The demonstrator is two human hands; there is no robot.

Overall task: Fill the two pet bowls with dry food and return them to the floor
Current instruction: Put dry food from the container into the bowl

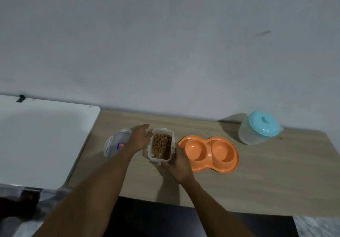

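Right hand (177,163) grips the near right corner of the open food container (150,154), fingers curled round its wall. Left hand (140,138) lies loose-fingered at the container's far left side; whether it touches is hard to confirm. Dry food (161,144) shows inside. Whether the container rests on the table (257,178) or is just lifted cannot be told. Orange double bowl (209,154) sits just to its right on the table, both wells empty. Lid (115,146) lies to the left, partly hidden by the left forearm. Open tabletop lies right of the bowl; a teal-lidded jar (260,128) stands well apart by the wall. Table's right edge is cut off.
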